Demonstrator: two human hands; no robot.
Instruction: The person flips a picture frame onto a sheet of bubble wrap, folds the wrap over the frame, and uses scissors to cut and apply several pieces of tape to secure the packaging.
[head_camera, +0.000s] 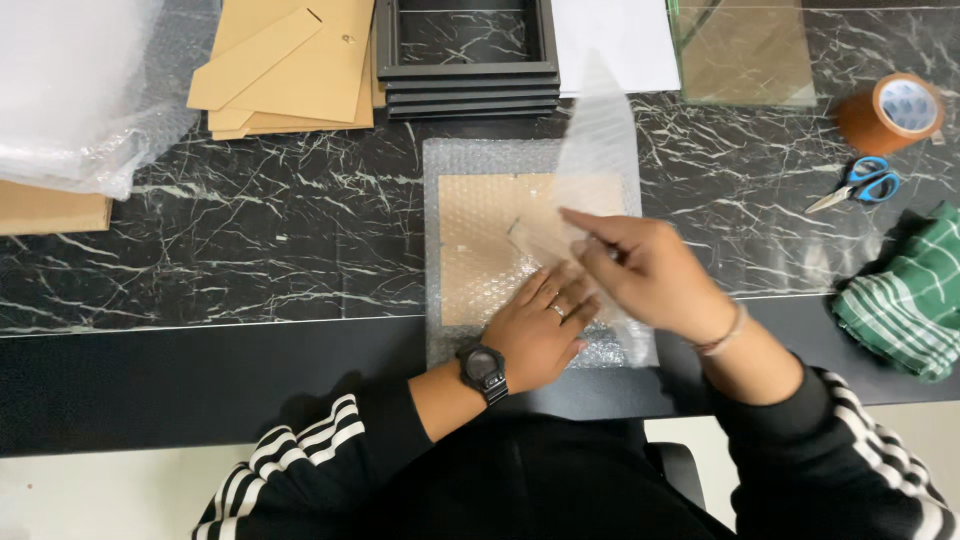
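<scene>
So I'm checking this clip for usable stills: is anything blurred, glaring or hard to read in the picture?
Head view: the right hand and the raised bubble wrap flap are motion-blurred; the left hand is sharper, pressing on the wrapped brown board. Soft glare washes the glass sheet and the plastic bundle. The marble table is evenly lit, with shadow under the arms.

bubble wrap ctr on table | frames behind | tape, scissors far R | cardboard behind-L
</scene>
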